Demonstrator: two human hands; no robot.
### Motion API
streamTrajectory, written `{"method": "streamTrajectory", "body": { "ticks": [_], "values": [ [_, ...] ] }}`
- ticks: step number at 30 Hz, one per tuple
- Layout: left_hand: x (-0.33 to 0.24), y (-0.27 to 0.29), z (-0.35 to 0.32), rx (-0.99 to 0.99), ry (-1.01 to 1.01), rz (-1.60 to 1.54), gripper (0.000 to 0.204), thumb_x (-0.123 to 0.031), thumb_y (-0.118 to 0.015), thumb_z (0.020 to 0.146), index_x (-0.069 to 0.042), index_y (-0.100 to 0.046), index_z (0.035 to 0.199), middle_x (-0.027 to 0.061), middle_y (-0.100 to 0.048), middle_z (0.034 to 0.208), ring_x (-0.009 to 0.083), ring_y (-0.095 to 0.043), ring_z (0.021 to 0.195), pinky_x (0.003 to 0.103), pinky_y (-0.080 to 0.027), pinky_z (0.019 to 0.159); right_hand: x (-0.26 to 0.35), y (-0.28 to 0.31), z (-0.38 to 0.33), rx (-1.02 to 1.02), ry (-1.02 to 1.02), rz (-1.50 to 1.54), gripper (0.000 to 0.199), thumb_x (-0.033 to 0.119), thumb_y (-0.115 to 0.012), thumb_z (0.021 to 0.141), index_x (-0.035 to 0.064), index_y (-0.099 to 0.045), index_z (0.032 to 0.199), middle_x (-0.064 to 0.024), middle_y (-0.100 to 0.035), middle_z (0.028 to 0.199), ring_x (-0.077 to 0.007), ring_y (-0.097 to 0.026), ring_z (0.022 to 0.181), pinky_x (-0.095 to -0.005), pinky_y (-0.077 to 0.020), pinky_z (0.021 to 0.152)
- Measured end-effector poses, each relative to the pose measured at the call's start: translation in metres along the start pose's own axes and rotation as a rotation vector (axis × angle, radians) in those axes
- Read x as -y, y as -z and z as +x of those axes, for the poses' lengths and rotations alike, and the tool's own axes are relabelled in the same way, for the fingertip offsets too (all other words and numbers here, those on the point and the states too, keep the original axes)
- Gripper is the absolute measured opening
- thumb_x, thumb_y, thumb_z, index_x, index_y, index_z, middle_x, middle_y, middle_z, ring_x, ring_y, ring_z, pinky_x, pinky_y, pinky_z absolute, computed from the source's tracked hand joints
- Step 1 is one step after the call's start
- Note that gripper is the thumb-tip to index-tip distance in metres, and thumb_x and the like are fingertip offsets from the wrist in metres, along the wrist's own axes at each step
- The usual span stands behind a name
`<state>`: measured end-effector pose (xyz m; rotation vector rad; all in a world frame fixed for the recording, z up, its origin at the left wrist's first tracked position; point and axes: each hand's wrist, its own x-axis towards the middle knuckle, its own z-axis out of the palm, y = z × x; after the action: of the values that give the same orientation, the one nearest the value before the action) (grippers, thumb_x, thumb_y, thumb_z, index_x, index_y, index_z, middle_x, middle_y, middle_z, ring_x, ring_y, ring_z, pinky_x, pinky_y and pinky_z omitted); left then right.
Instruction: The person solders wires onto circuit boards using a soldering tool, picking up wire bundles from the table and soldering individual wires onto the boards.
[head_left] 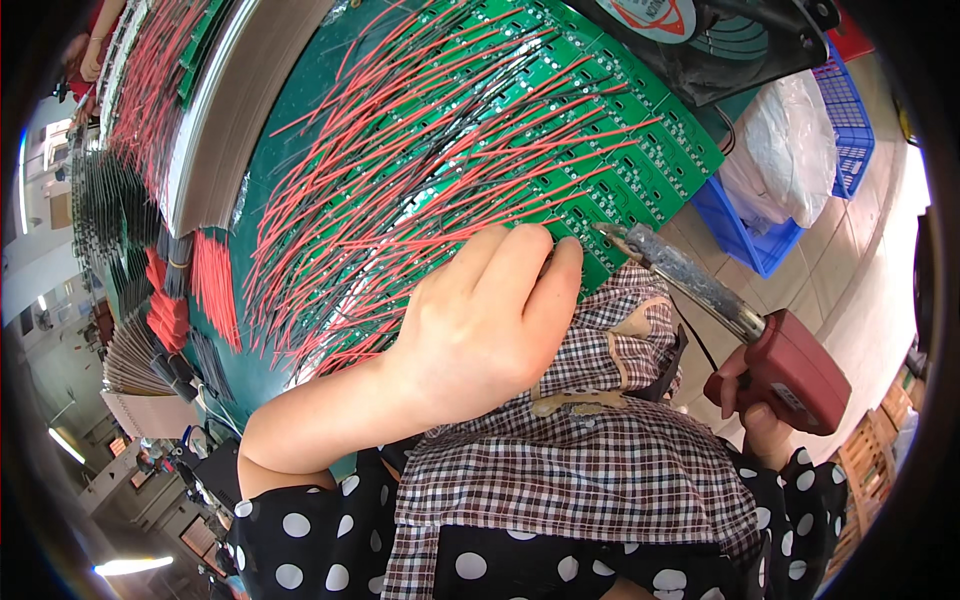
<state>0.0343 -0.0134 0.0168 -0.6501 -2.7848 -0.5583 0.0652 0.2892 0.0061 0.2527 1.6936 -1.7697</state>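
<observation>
My left hand [487, 318] rests with its fingers curled on the near edge of a row of green circuit boards [640, 170] that carry many red and black wires [400, 170]. Its fingertips pinch at a board edge; what they hold is hidden. My right hand [752, 410] grips the red handle of a soldering iron [760, 345]. The iron's metal tip [607, 232] touches the board edge just right of my left fingertips. A checked apron [600, 450] covers my lap below both hands.
Bundles of red and black wires [200, 280] and stacked boards lie at the left. A blue basket [850, 110] with a white bag [785, 150] stands on the floor at the right. A fan [700, 30] sits at the top.
</observation>
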Motion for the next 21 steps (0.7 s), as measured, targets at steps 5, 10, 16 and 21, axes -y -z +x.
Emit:
{"method": "streamTrajectory", "body": {
  "ticks": [5, 10, 16, 21],
  "values": [
    [0.0, -0.001, 0.0, -0.004, -0.002, -0.003, 0.03, 0.002, -0.067, 0.06, 0.001, -0.067, 0.089, 0.0081, -0.057, 0.078, 0.0211, -0.058, 0.064, 0.03, -0.048, 0.054, 0.001, -0.005, 0.004, -0.011, 0.133, -0.053, 0.075, 0.056, -0.073, 0.074, -0.0027, -0.048, 0.114, -0.0074, -0.058, 0.088, -0.01, -0.05, 0.052, -0.0214, -0.0371, 0.047],
    [0.006, -0.003, 0.006, -0.039, 0.031, -0.148, 0.03, 0.004, -0.067, 0.059, 0.001, -0.066, 0.088, 0.0087, -0.058, 0.079, 0.0224, -0.059, 0.065, 0.031, -0.048, 0.055, 0.004, -0.002, 0.006, 0.026, 0.141, -0.021, 0.078, 0.052, -0.072, 0.076, -0.0035, -0.042, 0.122, -0.0097, -0.059, 0.09, -0.0105, -0.048, 0.048, -0.0213, -0.0364, 0.042],
    [0.005, -0.005, 0.013, -0.049, 0.008, -0.1, 0.03, 0.003, -0.067, 0.06, 0.001, -0.067, 0.09, 0.0086, -0.058, 0.08, 0.0222, -0.059, 0.066, 0.03, -0.048, 0.055, 0.016, -0.002, 0.005, 0.045, 0.041, 0.043, 0.066, 0.05, -0.073, 0.076, 0.0005, -0.052, 0.115, -0.0041, -0.059, 0.097, -0.0115, -0.051, 0.066, -0.029, -0.0419, 0.067],
    [0.004, -0.006, 0.015, -0.047, -0.045, -0.068, 0.03, 0.003, -0.066, 0.06, 0.002, -0.067, 0.09, 0.0082, -0.058, 0.079, 0.0215, -0.058, 0.064, 0.03, -0.048, 0.054, 0.015, -0.003, 0.005, 0.03, 0.079, 0.024, 0.065, 0.048, -0.073, 0.077, -0.001, -0.052, 0.115, -0.0056, -0.059, 0.091, -0.0108, -0.051, 0.064, -0.0263, -0.0412, 0.063]
  ]
}}
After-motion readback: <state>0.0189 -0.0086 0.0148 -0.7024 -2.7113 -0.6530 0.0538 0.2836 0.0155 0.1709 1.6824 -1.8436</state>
